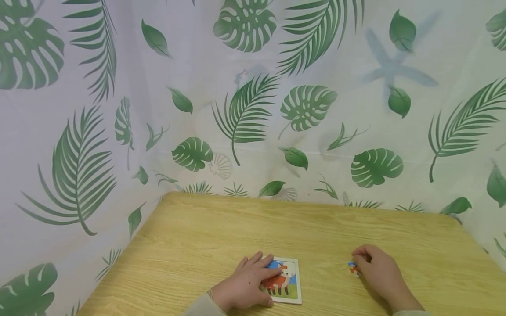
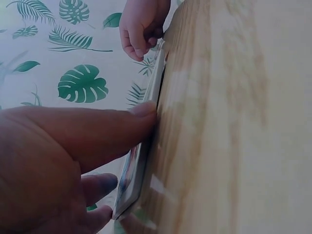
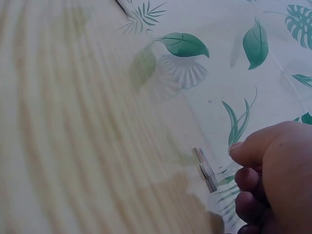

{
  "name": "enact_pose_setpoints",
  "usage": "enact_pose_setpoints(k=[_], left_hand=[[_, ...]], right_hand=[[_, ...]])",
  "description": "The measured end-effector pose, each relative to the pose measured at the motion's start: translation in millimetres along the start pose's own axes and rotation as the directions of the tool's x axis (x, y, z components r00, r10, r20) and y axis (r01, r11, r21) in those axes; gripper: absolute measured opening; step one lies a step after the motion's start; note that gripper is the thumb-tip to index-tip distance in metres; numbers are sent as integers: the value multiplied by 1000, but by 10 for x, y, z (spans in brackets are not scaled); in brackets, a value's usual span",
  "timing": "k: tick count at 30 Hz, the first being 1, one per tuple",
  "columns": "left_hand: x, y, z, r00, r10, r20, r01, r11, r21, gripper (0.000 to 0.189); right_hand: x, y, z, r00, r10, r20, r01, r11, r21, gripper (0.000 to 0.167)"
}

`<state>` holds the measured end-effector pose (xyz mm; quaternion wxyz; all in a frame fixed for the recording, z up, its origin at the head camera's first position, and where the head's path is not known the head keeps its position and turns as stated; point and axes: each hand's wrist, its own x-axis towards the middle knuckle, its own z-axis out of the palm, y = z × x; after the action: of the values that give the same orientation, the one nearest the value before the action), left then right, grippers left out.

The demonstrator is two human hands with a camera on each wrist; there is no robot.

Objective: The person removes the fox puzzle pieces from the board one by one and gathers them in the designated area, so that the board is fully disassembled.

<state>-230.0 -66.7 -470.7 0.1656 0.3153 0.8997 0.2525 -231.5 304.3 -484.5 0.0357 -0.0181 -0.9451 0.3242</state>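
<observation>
A small square picture puzzle in a white frame lies flat on the table, showing a red-and-white animal on grass. My left hand rests over its left side with fingers spread, and the thumb touches the frame's near edge. To the right, my right hand hovers just beside small colourful puzzle pieces. In the right wrist view the pieces lie on the tabletop, apart from the thumb and the loosely curled fingers. I see nothing held in that hand.
The wooden table has its far edge against a white curtain printed with green leaves. The curtain also hangs along the left side. Bare wood lies between the framed puzzle and the loose pieces.
</observation>
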Motion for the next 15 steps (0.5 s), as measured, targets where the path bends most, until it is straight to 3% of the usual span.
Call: enact_pose_setpoints(k=[7, 15], left_hand=[[-24, 7, -30, 1000, 9, -28, -11, 998, -58, 78], [-43, -14, -87, 996, -52, -68, 54, 998, 21, 83]], right_hand=[[-40, -50, -11, 996, -25, -80, 29, 998, 50, 29], [-59, -189, 74, 998, -10, -59, 18, 991, 136, 31]])
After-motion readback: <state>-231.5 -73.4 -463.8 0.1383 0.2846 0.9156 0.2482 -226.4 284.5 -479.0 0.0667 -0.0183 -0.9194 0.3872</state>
